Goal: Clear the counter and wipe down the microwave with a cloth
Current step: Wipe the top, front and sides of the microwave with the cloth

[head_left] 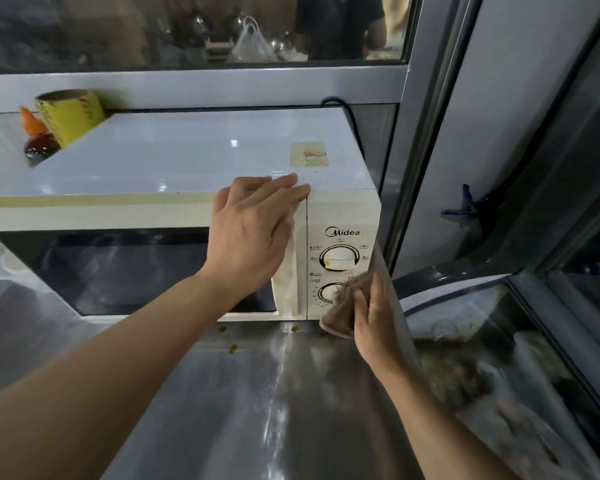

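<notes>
A white microwave stands on a steel counter, its dark door shut. My left hand rests on the top front edge of the door, fingers straight and reaching onto the top panel. My right hand holds a brown cloth bunched in its fingers and presses it against the lower dial of the control panel, at the microwave's bottom right corner. The upper dial is uncovered.
A yellow tape roll and a dark bottle with an orange cap sit behind the microwave's left corner. Small food crumbs lie on the counter before the door. A glass-topped freezer stands at the right.
</notes>
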The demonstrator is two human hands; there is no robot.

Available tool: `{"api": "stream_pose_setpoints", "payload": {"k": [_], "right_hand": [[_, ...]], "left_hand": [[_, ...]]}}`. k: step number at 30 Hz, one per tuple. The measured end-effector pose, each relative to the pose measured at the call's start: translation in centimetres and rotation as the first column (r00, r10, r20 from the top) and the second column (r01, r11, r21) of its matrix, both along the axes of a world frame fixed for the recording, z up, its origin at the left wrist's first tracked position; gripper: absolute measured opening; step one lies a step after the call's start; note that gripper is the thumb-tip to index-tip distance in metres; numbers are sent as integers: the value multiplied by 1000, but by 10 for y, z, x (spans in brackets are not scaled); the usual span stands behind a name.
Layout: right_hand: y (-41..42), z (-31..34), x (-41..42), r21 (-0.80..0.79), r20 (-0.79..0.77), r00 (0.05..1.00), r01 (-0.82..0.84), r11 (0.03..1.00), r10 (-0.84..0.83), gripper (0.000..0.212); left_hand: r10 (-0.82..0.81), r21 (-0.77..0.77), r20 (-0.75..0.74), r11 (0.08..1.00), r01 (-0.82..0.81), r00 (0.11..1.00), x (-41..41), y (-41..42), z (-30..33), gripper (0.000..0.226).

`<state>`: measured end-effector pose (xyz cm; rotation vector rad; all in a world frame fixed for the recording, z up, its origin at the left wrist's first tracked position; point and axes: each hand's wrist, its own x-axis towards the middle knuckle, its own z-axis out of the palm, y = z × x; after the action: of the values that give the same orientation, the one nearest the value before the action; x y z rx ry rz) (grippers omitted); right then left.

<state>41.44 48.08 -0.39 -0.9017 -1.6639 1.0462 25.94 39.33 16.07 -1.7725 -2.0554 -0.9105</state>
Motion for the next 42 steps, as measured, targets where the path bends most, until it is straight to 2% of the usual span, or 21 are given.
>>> {"api": "stream_pose_setpoints", "payload": {"k": [3,5,7,9,15,21,23,26,28,30,33,35,38,42], "right_hand": [[3,-16,-1,23,11,1000,4,1000,-5,54],[3,-26,1,-31,41,998,-37,999,38,56],[1,-35,5,-113,104,990,-85,990,97,58],[-2,-41,9,-110,190,978,-69,992,89,61],[5,-39,18,-126,411,910,5,992,48,38],[6,-16,23,-131,494,869,52,990,20,30],[-2,-9,30,-101,472,882,64,993,-9,26],[-19,12,39,-23,346,929,149,989,-132,24],[-31,35,40,13,201,956,215,977,-213,33],[-42,63,36,40,42,971,234,971,-236,41],[-52,103,23,175,-67,967,253,952,-245,48],[-55,122,10,274,-42,969,246,930,-244,52],[-57,130,-13,388,96,944,257,885,-317,59],[-60,118,-45,463,346,793,320,826,-501,72]], "left_hand": [[2,17,-1,1000,-2,1000,-1,0,-2,43],[0,25,-7,1000,0,1000,-1,0,-2,43],[1,34,-9,999,0,1000,-1,0,-3,43],[0,38,-11,999,0,1000,-1,1,-3,43],[7,15,-9,1000,-7,1000,0,0,-1,43],[1,-64,-7,998,-1,1000,2,-4,7,42],[-8,-94,3,996,8,1000,2,-5,11,42],[-27,-159,-12,987,24,1000,1,-8,18,47],[-52,-209,-52,977,40,997,0,-11,22,50],[-77,-210,-31,975,68,997,-2,-14,25,53],[-65,-179,-62,982,53,996,-9,-21,27,53],[-38,-177,-124,984,16,992,-17,-26,26,50],[-1,-187,-141,982,-26,990,-31,-34,20,52],[-63,-231,-137,972,30,989,-47,-39,14,67]]}}
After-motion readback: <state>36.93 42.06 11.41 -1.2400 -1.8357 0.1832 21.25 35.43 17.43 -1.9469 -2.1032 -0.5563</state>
